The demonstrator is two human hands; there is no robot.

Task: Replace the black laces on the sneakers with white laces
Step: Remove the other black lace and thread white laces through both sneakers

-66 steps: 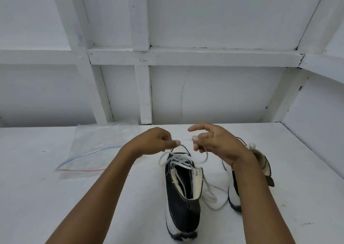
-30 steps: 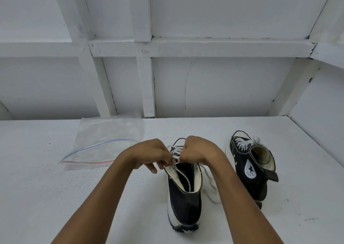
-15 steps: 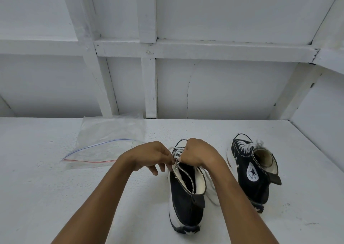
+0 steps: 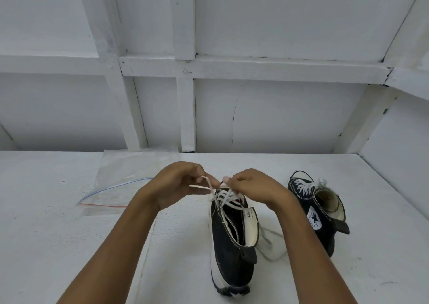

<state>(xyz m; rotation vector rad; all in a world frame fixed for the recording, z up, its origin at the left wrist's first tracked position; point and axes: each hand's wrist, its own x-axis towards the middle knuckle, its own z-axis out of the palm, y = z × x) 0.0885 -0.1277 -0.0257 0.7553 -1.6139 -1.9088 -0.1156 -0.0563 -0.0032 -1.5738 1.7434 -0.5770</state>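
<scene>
A black high-top sneaker (image 4: pixel 228 245) with a white sole stands on the white table (image 4: pixel 58 245), heel towards me. A white lace (image 4: pixel 226 198) crosses its eyelets, and a loose length trails on the table to its right. My left hand (image 4: pixel 178 183) pinches a lace end above the toe end. My right hand (image 4: pixel 250 184) pinches the lace just to the right of it. A second black sneaker (image 4: pixel 318 213) with white laces and a star patch stands further right.
A clear zip bag (image 4: pixel 125 183) with a blue and red seal lies flat on the table at the back left. White wall panels with wooden battens (image 4: pixel 185 109) rise behind the table, and a side wall closes the right.
Both hands have lifted from the sneaker's collar and drawn the white lace up and out to the left. The camera view shifted slightly.
</scene>
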